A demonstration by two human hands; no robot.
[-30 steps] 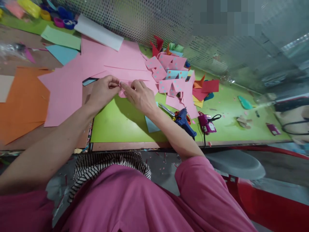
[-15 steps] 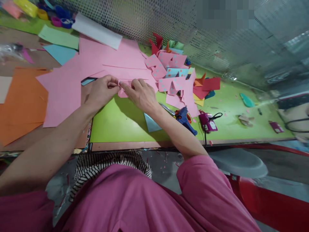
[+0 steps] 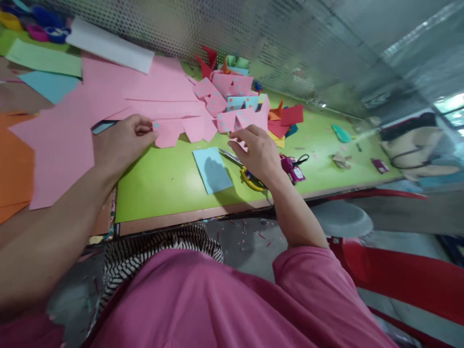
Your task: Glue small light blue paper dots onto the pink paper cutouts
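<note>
My left hand pinches the left edge of a small folded pink paper piece lying on the green table top. My right hand hovers to the right with its fingers spread and curled, empty, above scissors with yellow handles and close to a heap of pink dotted folded paper pieces. A light blue paper square lies between my two hands.
Large pink sheets, orange sheets, green and blue paper lie at the left. A perforated metal screen backs the table. A small magenta device with a black cable sits right of my hand. A red chair stands at the lower right.
My right hand left the pink piece and moved right, over the scissors and glue gun. My left hand kept its hold. The view swung to the right.
</note>
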